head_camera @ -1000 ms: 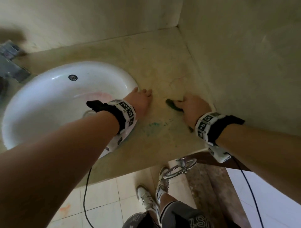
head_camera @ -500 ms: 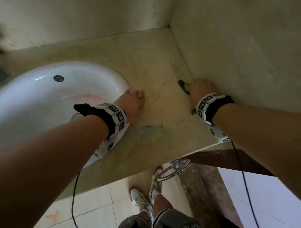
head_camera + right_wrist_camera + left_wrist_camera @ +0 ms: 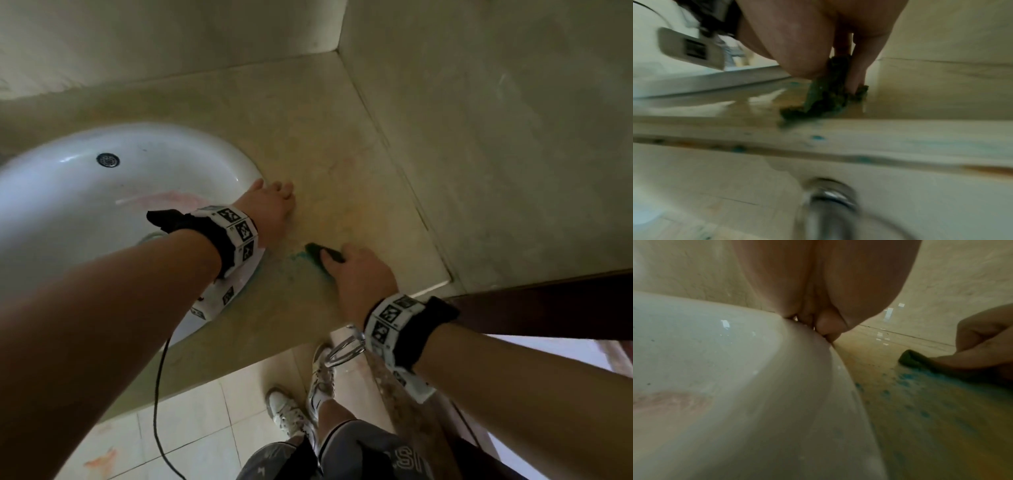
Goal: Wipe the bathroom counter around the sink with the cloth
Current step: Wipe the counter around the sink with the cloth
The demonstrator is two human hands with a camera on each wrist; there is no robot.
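Observation:
A beige stone counter (image 3: pixel 335 144) surrounds a white oval sink (image 3: pixel 68 205). My right hand (image 3: pixel 356 270) presses a dark green cloth (image 3: pixel 317 251) onto the counter just right of the sink, fingers curled over it. The cloth (image 3: pixel 828 99) bunches under that hand in the right wrist view. Blue-green smears (image 3: pixel 920 395) mark the counter beside the cloth (image 3: pixel 914 360). My left hand (image 3: pixel 270 205) rests flat where the sink rim meets the counter, fingers straight.
Walls (image 3: pixel 496 120) close the counter at the back and right. The counter's front edge (image 3: pixel 239 353) drops to a tiled floor (image 3: pixel 171 435) with my feet. A metal ring (image 3: pixel 342 349) hangs below the edge. A dark wooden frame (image 3: pixel 548 301) stands at right.
My right hand has dragged the cloth from the right wall back toward the sink and front edge, onto the blue-green smear. The left hand stayed at the sink rim.

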